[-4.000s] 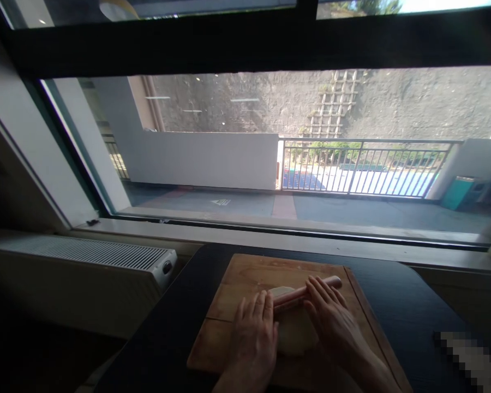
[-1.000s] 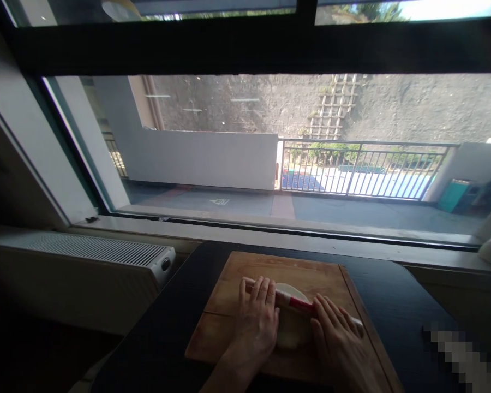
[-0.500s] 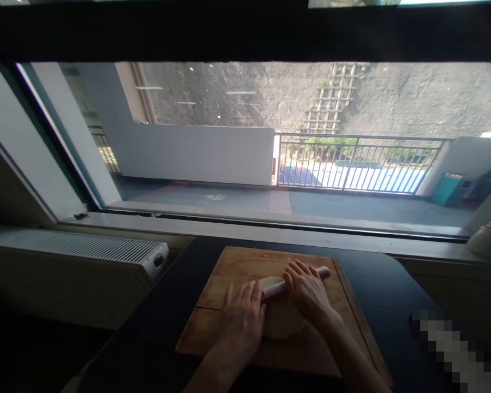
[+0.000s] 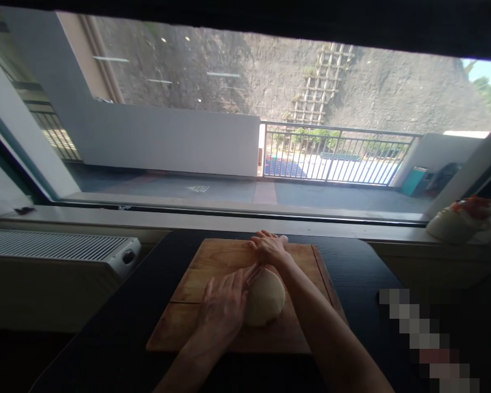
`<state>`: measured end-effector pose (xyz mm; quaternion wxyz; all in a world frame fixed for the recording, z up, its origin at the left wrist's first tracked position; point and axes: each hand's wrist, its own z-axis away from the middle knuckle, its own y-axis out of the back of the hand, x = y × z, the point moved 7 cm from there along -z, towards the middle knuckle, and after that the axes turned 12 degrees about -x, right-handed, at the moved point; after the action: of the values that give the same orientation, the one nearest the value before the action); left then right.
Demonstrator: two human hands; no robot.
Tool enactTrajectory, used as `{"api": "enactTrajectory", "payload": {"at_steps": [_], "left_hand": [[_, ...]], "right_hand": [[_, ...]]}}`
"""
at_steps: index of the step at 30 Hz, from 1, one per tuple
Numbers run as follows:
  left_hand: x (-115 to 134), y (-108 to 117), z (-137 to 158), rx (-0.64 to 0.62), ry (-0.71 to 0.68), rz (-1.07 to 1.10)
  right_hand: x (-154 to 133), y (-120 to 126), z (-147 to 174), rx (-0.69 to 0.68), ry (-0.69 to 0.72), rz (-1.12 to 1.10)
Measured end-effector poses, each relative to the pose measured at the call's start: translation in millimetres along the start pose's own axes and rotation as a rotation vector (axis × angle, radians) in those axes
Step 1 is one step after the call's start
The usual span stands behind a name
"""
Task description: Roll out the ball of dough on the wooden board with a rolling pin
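A pale, rounded sheet of dough lies on a wooden board. Across its far left side runs a rolling pin, slanting up toward the back. My left hand rests over the pin's near end, fingers curled down on it. Farther off, my right hand covers the far end, with the tip of the pin poking out beyond the fingers. Both palms hide most of the pin. The dough's left edge is partly behind my left hand.
The board sits on a dark table against a windowsill. A radiator stands at the left. On the sill at the right is a white pot with something orange in it. A pixelated patch covers the right side of the table.
The rolling pin has turned steeper and moved toward the far left of the dough. My right hand has gone forward and left, uncovering more dough. The camera view has shifted and tilted.
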<state>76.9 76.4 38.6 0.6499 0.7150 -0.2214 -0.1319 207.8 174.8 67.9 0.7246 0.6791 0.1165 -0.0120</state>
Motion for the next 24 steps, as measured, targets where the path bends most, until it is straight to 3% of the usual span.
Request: {"api": "enactTrajectory", "payload": {"at_steps": [3,8,11,13,15,18,20,22,24], "left_hand": [[1,4,0,-0.005,-0.021,-0.014],[9,8,-2,0.075,-0.117,-0.043],[13,5,-7,0.082,-0.13,-0.025],[15,4,-7,0.071,-0.115,-0.016],[17,3,-5,0.043,-0.096,-0.015],[19,2,2,-0.005,-0.065,-0.03],[17,1,7,-0.019,-0.037,-0.032],[15,2,10,-0.023,-0.022,-0.023],[13,4,11,-0.019,-0.025,-0.02]], "right_hand": [[2,-6,22,0.005,0.0,-0.013],[13,-38,148,0.148,-0.079,0.0],[13,-47,183,0.2,-0.095,0.036],[17,-44,166,0.178,-0.136,0.029],[23,-34,124,0.115,-0.158,0.009],[19,-16,50,0.017,-0.077,0.006],[13,-8,17,-0.01,-0.018,0.003],[7,-5,9,-0.014,0.013,0.0],[5,-9,28,-0.005,0.021,0.0]]}}
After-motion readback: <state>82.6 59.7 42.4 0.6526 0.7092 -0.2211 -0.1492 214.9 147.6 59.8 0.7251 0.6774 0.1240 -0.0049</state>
